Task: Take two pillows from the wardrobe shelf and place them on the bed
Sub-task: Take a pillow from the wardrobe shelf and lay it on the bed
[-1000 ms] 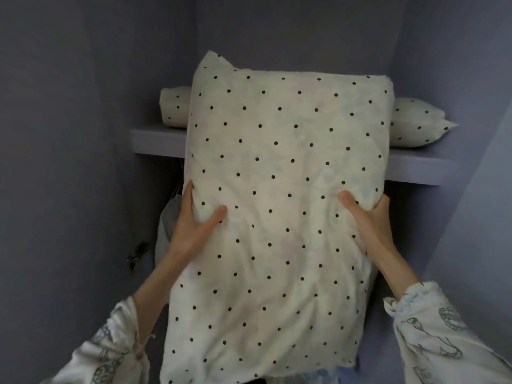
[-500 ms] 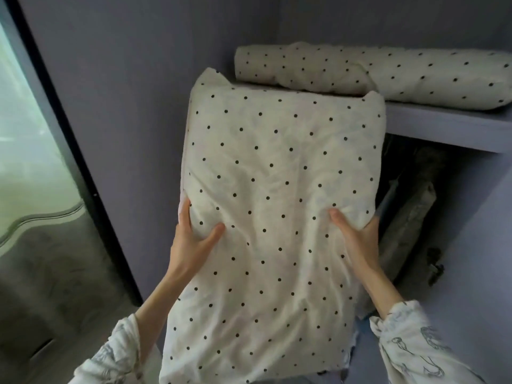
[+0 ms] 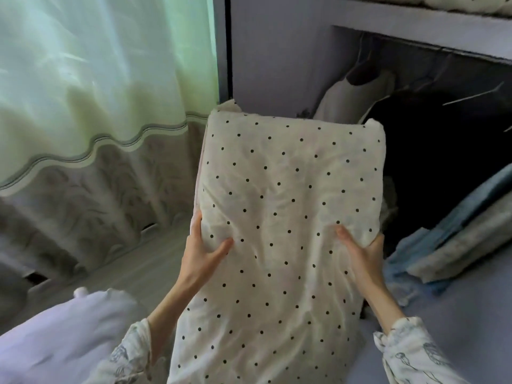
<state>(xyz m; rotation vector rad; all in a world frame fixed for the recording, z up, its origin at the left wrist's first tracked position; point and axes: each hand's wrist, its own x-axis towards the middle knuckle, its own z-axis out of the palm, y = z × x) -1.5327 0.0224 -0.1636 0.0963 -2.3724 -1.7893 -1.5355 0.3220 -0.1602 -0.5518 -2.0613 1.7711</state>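
Note:
A cream pillow with black dots (image 3: 285,217) stands upright in front of me, held off the shelf. My left hand (image 3: 203,254) grips its left edge with the thumb on the front. My right hand (image 3: 360,254) grips its right edge the same way. A second dotted pillow (image 3: 468,2) lies on the wardrobe shelf (image 3: 432,29) at the top right, only its lower edge in view. A white bedding corner (image 3: 63,336) shows at the bottom left.
A pale green curtain (image 3: 97,79) hangs at the left over a wooden floor (image 3: 133,267). Below the shelf hang clothes and wire hangers (image 3: 368,87). Folded blue and grey fabrics (image 3: 457,239) lie at the right.
The view has swung left and down, away from the wardrobe toward the curtain. The pillow came along in both hands and now sits well below the shelf.

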